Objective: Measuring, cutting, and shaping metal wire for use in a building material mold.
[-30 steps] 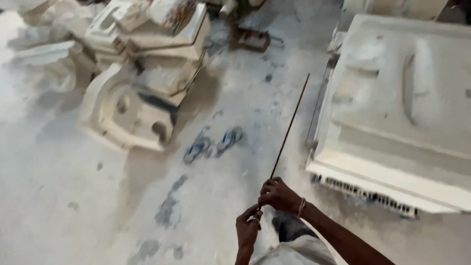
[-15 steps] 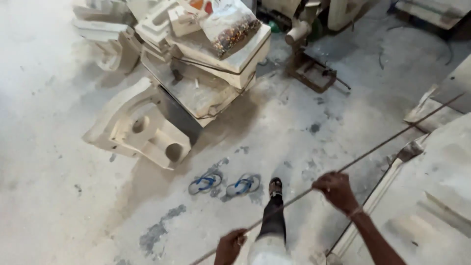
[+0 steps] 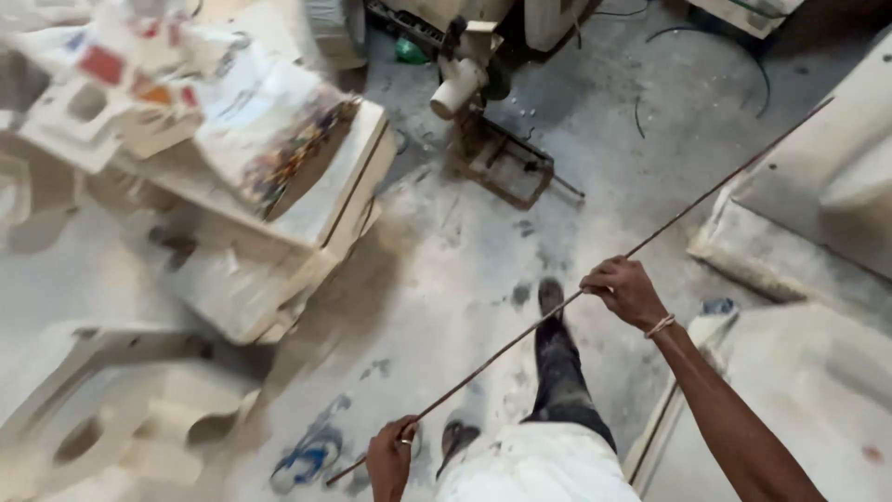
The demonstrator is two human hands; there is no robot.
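A long thin metal rod [image 3: 706, 200] runs slantwise from the lower left up to the upper right, above a dusty floor. My left hand [image 3: 390, 457] grips its lower end near the bottom of the view. My right hand [image 3: 627, 290], with a thin band on the wrist, is closed around the rod further up. Below the rod I see my own legs in dusty dark trousers and a foot [image 3: 550, 296] stepping forward.
Stacked pale plaster moulds [image 3: 279, 232] with a printed sack on top stand at the left. More big pale moulds [image 3: 818, 204] line the right. A small rusty machine on a metal frame [image 3: 497, 153] stands ahead. A pair of blue sandals [image 3: 307, 460] lies on the floor.
The view has swung up and forward as I walk. The rod has tipped from near upright to a low slant, and my hands have spread further apart along it.
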